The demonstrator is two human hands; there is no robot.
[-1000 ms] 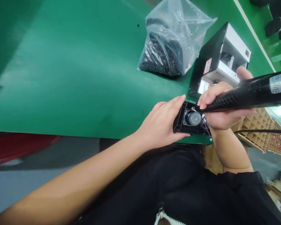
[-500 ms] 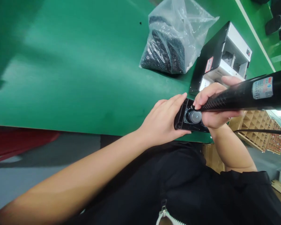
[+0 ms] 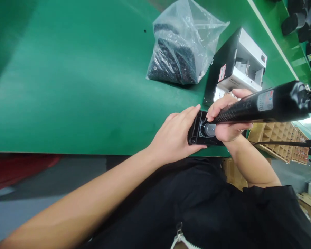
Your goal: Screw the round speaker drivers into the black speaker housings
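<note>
My left hand (image 3: 175,136) grips the left end of a black rectangular casing (image 3: 196,133), thumb on its near side and fingers on its far side. A round grey metallic part (image 3: 209,129) sits in the casing. My right hand (image 3: 229,114) is wrapped round a black power screwdriver (image 3: 251,107) with a pale label, held aslant over the casing. The tool's tip is hidden by the fingers at the casing, and the casing's right end lies under my right hand.
Beyond the hands, a clear plastic bag (image 3: 177,58) of black parts and a black-and-silver machine (image 3: 223,69) stand on the green table (image 3: 80,86). A wooden compartment tray (image 3: 277,138) is at the right, near the tool's cable (image 3: 282,142).
The whole view has shifted, so the bag, machine and hands appear farther left. More of the screwdriver's rear end shows. Both hands keep their holds.
</note>
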